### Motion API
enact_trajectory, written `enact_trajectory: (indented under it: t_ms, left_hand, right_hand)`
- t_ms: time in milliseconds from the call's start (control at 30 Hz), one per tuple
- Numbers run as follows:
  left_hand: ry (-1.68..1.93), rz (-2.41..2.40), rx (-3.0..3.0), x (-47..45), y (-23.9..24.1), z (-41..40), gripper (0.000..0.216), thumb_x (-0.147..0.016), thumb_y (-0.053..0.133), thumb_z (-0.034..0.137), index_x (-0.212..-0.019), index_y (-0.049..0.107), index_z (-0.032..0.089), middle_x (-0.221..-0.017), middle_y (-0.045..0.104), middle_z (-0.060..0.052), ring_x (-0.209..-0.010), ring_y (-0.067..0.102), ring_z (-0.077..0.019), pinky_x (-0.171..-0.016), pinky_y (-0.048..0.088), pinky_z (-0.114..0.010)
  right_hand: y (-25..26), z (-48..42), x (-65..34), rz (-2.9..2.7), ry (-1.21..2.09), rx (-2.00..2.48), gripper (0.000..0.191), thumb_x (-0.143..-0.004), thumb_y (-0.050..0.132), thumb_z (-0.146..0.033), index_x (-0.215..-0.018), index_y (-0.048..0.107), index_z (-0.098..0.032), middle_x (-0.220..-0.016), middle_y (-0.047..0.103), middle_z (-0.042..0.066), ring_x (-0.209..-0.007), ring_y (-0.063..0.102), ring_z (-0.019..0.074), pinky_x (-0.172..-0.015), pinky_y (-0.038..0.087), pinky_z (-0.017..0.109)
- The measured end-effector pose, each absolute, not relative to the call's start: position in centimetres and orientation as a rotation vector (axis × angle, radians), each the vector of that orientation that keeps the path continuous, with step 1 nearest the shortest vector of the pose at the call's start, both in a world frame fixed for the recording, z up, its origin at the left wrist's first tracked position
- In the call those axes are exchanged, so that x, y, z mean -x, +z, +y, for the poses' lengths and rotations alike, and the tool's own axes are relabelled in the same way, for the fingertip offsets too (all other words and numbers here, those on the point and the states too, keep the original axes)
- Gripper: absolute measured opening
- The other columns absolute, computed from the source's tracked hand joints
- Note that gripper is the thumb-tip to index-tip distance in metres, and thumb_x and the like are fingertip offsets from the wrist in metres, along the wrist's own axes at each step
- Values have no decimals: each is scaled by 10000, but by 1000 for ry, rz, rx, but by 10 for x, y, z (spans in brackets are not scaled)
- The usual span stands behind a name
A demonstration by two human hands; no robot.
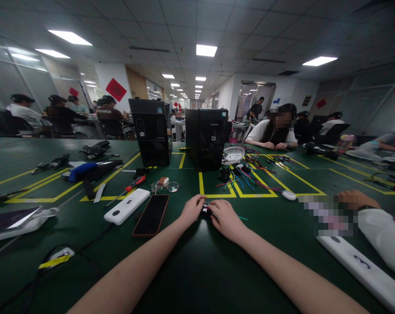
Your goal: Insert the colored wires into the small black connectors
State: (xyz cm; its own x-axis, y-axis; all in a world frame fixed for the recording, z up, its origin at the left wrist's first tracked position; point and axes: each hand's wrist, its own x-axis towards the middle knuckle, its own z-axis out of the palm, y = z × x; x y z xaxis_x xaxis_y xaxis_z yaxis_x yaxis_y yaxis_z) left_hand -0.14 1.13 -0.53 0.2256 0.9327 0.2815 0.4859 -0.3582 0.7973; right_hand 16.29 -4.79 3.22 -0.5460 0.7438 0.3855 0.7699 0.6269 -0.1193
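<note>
Left hand: my left hand [192, 210] lay on the green table [197, 270], fingers curled onto a small dark part [206, 210].
Right hand: my right hand [225, 218] met it from the other side, fingers closed on the same part.
Grip: both hands pinched the part between them; it was too small and hidden to name.
Part: just above the table, in front of me, near the yellow tape [201, 185].
Phone: a dark phone [151, 214] lay flat just left of my left hand.
Power bank: a white one [127, 206] sat beside the phone, further left.
Glasses: a pair [165, 186] lay beyond the phone.
Towers: two black PC cases [151, 131] [206, 138] stood upright further back.
Wires: a loose coloured bundle [246, 179] lay right of the cases.
Co-worker: another person's hand [356, 198] rested at my right, well apart from mine.
</note>
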Motion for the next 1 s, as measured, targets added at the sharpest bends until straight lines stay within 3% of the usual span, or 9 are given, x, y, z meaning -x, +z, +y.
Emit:
enact_trajectory:
  t_ms: [400,833,1000]
  left_hand:
    - [1021,1338,-1981,1,-8,14,258,-865,380,203,-1006,596,189,-935,647,-31,-911,585,-170,-856,440,-278]
    - [1012,1349,-2007,0,-4,10,258,-865,378,196,-998,598,179,-903,649,-36,-883,592,-170,-836,445,-275]
    - [1031,1350,-2016,0,-3,9,266,-866,376,191,-1009,599,181,-988,646,-48,-934,585,-175,-848,440,-277]
  right_hand:
    - [30,-47,-162,-2446,-118,1184,320,-792,493,-139,-1106,546,-171,-1086,571,88,-1032,488,194,-992,309,401]
    - [31,-48,-161,-2440,-94,1208,305,-778,506,-133,-1077,559,-163,-1067,560,94,-1028,494,201,-939,364,378]
    - [28,-48,-161,-2467,-144,1184,466,-776,512,-134,-1238,474,-180,-1136,538,106,-1067,473,217,-945,364,402]
